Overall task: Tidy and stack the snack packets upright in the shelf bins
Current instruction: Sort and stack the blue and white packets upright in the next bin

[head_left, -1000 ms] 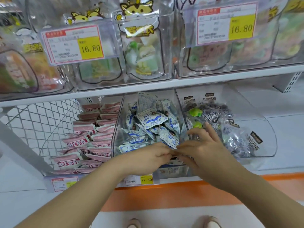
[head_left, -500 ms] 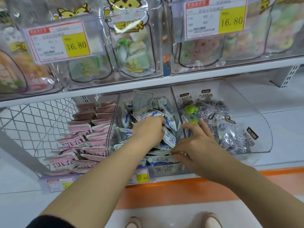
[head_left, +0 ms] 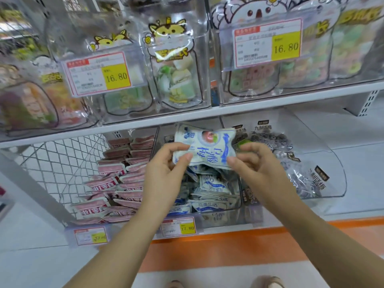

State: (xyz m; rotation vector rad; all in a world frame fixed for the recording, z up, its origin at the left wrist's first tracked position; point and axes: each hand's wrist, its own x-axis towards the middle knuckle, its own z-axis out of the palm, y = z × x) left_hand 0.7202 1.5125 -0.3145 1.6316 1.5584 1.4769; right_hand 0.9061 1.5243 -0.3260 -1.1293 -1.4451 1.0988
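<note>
Left hand (head_left: 164, 173) and right hand (head_left: 261, 169) are both raised in front of the lower shelf, and between them we record one white-and-blue snack packet (head_left: 204, 148), held face-on to the head camera above the middle bin (head_left: 220, 219). We note that the left hand pinches the packet's lower left edge between thumb and curled fingers, while the right hand pinches its lower right corner in like fashion; we see neither hand touching anything else. The packet is lifted clear of the heap beneath it and sits just under the front edge of the upper shelf (head_left: 187, 119). The middle bin, of clear plastic, holds a loose heap of matching packets (head_left: 209, 196) lying at mixed angles, most of them flat or tilted rather than upright. To its left we find pink packets (head_left: 116, 183) in two rough rows, overlapping and lying flat, with a white wire mesh panel (head_left: 58, 159) beside them. To its right a further clear bin holds dark plum packets (head_left: 291, 163). A price tag (head_left: 178, 228) reading 17.80 is fixed to the front of the middle bin. On the upper shelf, clear bins carry cartoon-printed sweet pouches (head_left: 174, 80). An orange strip (head_left: 228, 250) runs below the lower shelf, and the toes of two shoes (head_left: 268, 283) show at the bottom edge.
</note>
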